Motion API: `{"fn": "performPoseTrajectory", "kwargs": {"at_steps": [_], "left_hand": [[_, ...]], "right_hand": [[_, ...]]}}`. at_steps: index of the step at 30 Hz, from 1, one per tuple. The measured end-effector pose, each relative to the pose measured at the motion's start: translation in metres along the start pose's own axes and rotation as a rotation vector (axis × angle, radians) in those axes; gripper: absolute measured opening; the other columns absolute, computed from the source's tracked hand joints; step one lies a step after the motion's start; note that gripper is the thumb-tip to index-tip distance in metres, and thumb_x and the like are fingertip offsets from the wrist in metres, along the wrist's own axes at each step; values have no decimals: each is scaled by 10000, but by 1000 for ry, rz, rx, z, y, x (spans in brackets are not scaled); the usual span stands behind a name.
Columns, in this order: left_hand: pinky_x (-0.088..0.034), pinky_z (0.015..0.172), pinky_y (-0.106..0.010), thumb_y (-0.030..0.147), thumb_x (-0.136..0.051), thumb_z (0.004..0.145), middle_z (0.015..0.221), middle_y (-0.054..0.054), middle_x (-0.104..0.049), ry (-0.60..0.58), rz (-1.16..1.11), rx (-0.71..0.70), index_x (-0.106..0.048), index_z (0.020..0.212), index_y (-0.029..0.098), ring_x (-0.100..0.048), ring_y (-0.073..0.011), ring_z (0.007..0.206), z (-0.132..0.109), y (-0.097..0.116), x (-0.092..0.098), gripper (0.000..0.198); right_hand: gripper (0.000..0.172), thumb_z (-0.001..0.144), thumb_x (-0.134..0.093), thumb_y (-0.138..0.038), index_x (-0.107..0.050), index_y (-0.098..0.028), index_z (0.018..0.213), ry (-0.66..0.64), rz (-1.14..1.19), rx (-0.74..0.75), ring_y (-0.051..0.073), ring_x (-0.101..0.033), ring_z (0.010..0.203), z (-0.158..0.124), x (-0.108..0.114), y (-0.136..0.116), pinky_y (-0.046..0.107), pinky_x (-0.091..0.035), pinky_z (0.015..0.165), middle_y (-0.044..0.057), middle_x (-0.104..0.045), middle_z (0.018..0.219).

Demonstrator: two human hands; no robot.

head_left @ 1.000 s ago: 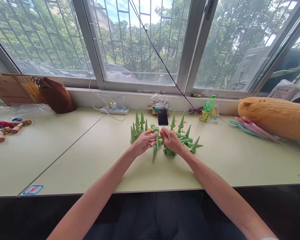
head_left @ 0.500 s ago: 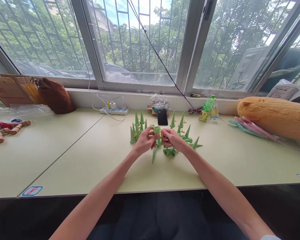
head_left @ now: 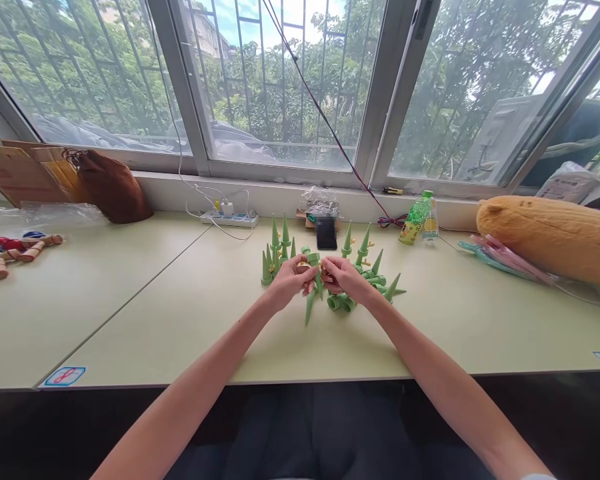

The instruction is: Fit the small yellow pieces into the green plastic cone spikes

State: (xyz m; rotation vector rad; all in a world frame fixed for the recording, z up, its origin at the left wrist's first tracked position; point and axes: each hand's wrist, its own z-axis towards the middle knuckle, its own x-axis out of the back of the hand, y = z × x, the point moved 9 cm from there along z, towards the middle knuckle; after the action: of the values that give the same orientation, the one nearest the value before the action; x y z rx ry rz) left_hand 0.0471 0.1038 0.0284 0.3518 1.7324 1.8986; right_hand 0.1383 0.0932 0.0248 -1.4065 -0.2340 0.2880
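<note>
Between my hands is a green plastic watering spike (head_left: 313,259), its wide collar at the top. My left hand (head_left: 293,281) is closed around it below the collar. My right hand (head_left: 341,275) is closed in a pinch against its right side, where a small bit of yellow shows; the fingers hide most of it. Upright green spikes (head_left: 285,235) with yellow valves stand behind my left hand. More upright spikes (head_left: 363,241) stand behind my right hand. Several lie on their sides, with open collars (head_left: 341,303) facing me below my right hand. A loose spike (head_left: 310,308) points toward me.
A phone (head_left: 327,233) leans at the back. Left of it are a power strip (head_left: 230,218) and a brown bag (head_left: 113,190); wooden toys (head_left: 17,253) lie far left. Bottles (head_left: 420,217) and a tan plush (head_left: 545,230) are at the right.
The spike's collar has tipped, so its round opening no longer faces up at me. Both hands keep their hold in nearly the same place.
</note>
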Motion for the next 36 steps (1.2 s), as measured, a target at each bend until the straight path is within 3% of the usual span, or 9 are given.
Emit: {"fn": "performPoseTrajectory", "kwargs": {"at_steps": [7,11,19,27,36], "left_hand": [[-333,395,-110,169,-765,743,610,59,-446,-42,-372,224,-513,768,120,-386,15,422,3,-21,4,258],[-335,396,-109,152,-731,773,623,57,-443,-51,-389,228,-509,774,119,-390,13,428,3,-21,4,224],[-300,379,-154,339,-806,699,591,64,-477,-51,-133,104,-481,831,158,-488,-43,436,3,-16,3,395],[-377,371,-207,476,-752,725,644,37,-559,-31,137,-125,-478,947,165,-524,-82,407,1,6,-4,470],[-301,365,-173,444,-784,701,550,58,-517,-10,31,-45,-506,943,161,-490,-65,395,1,-2,-1,465]], "right_hand": [[338,934,-433,-433,-419,-202,688,170,-589,293,92,-361,510,-8,8,-28,233,-306,511,-45,-435,569],[314,938,-414,-390,-423,-199,689,194,-674,317,100,-370,539,-9,7,-32,234,-313,549,-44,-439,564],[320,915,-449,-389,-381,-208,660,162,-548,202,90,-358,479,-3,11,-17,229,-290,477,-47,-437,536],[422,811,-628,-534,-398,-207,675,3,15,-45,41,-250,389,-2,5,-3,204,-144,361,-84,-350,532],[427,812,-643,-533,-399,-209,679,12,39,14,41,-243,396,-1,3,-6,196,-155,357,-94,-294,527]]}}
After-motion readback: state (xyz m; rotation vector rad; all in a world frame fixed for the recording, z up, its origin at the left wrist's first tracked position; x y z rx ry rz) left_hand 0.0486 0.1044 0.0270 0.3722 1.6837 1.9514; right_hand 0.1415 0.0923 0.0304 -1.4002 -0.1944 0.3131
